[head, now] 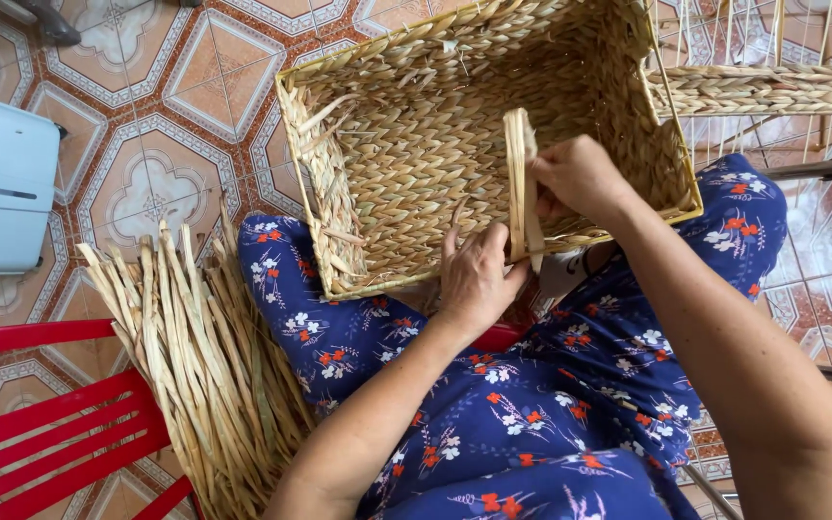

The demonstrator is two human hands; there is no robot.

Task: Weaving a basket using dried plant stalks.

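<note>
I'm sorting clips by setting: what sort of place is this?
Probably a home or small workshop used for basket weaving. A patterned tile floor lies underfoot, a bundle of dried reeds leans on a red plastic chair, and both hands work a woven basket on the lap.

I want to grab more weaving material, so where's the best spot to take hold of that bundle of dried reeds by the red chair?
Probably grip the dried reed bundle around its middle, from above with the left hand, which is closer. The stalks fan apart at the top end but lie packed together mid-length.
</note>
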